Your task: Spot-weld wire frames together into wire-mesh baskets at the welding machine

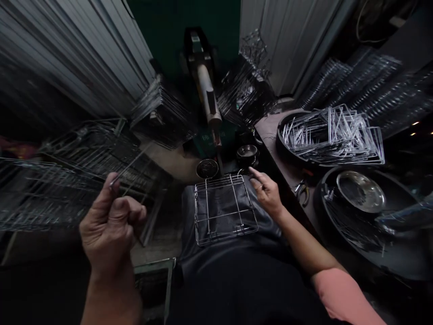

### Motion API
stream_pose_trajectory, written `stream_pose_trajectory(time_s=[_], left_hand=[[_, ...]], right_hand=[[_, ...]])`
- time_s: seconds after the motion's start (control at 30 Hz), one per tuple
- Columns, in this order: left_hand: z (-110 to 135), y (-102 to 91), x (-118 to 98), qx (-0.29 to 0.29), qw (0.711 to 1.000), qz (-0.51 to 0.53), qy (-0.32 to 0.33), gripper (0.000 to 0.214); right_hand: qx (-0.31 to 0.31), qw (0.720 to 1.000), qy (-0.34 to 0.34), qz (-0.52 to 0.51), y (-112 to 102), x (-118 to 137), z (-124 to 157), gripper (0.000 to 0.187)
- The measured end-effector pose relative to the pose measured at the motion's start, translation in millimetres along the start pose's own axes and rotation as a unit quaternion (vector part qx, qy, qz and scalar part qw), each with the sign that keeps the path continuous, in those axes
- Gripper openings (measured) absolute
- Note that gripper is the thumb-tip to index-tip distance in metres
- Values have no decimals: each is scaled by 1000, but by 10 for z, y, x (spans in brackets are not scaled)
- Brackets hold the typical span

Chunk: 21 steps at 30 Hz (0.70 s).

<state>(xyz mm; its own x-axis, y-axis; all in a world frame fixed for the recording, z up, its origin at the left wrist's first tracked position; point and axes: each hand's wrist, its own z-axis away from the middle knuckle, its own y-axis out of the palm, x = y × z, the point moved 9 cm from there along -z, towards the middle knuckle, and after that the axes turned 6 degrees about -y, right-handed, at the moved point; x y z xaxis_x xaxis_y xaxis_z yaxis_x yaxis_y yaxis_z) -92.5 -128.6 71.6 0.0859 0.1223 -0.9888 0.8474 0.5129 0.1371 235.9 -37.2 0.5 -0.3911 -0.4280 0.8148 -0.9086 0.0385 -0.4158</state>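
Note:
My left hand (110,225) is raised on the left, its fingers closed in a pinch around a thin metal wire (130,164) that points up and right. On the dark apron (221,212) over my lap rests a rectangular wire rack (219,220) with crossing bars, touched by neither hand. By the rack's far right corner is my right hand (266,192), with index finger and thumb close together. A small shiny bit shows at its fingers, too small to name. Just beyond them stands a small round metal cup (246,152); a dark round dish (207,169) lies to its left.
A machine with a pale cylindrical arm (207,90) reaches down ahead. Bent wire frames fill a black tub (282,144) at right, above pliers (305,194) and another basin (324,203) holding a metal bowl (361,192). Wire racks (162,113) are stacked left and behind.

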Motion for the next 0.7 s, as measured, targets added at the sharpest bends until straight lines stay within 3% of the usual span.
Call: stream_pose_trajectory(time_s=[0.1, 0.23, 0.33, 0.5, 0.6, 0.7], left_hand=[[46, 340, 30, 63, 986, 152, -21, 36], [17, 581, 716, 85, 926, 296, -220, 23], [23, 660, 1079, 86, 884, 350, -298, 29], [-12, 687, 1130, 103, 864, 407, -277, 35], [-92, 636, 1050, 109, 854, 451, -233, 34], [-167, 598, 984, 113, 845, 487, -190, 34]], right_hand=[[55, 995, -77, 4, 260, 285, -89, 45], [57, 996, -68, -22, 364, 199, -38, 38], [21, 999, -12, -22, 307, -34, 13, 38], [18, 994, 95, -59, 261, -345, 112, 37], [55, 972, 176, -145, 293, -459, 261, 39], [106, 943, 228, -217, 388, -412, 453, 43]])
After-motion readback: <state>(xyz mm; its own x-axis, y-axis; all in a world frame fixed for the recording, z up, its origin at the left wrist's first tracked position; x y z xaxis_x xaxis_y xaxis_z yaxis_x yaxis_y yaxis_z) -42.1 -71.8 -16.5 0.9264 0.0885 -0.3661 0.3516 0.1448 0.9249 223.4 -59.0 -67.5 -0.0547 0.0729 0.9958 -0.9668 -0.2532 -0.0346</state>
